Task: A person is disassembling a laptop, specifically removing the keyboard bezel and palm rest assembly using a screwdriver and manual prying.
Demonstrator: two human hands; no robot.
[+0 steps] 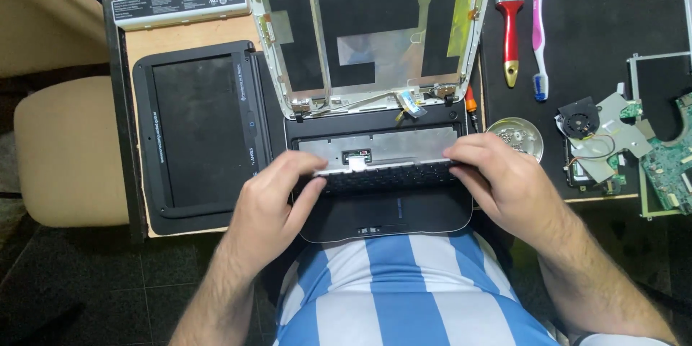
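A: Surroundings first. Left of the laptop (382,209), a black screen bezel (198,130) lies flat on the wooden desk (194,32); above it, a grey battery (180,3), long and rectangular.

B: Right side?

A: Black mat (598,36). On it a red-handled brush (510,21) and a pink-and-white toothbrush (538,32), side by side, handles toward the person. Further right, a small fan (579,119) on a metal bracket, and a green circuit board (667,162) near the frame edge.

B: Anything blocking the work?

A: The lid shell (371,32) stands open behind the base, white rim, bare inside: black patches, foil, thin cables along the frame. A screwdriver with an orange handle (470,104) sits just beside its right hinge.

B: Containers?

A: One round metal dish (515,133), shiny, holding small screws; count can't be told. It sits just beside the right hand.

B: Hands?

A: Left hand (277,191) pinches the left end of the keyboard (389,173), thumb below, fingers above. Right hand (497,176) is curled over the right end, gripping it. Keyboard is black, thin, its rear edge tilted up off the base, grey metal tray exposed behind it.

B: Position of the laptop?

A: At the desk's near edge, right against the person's striped shirt (404,288).
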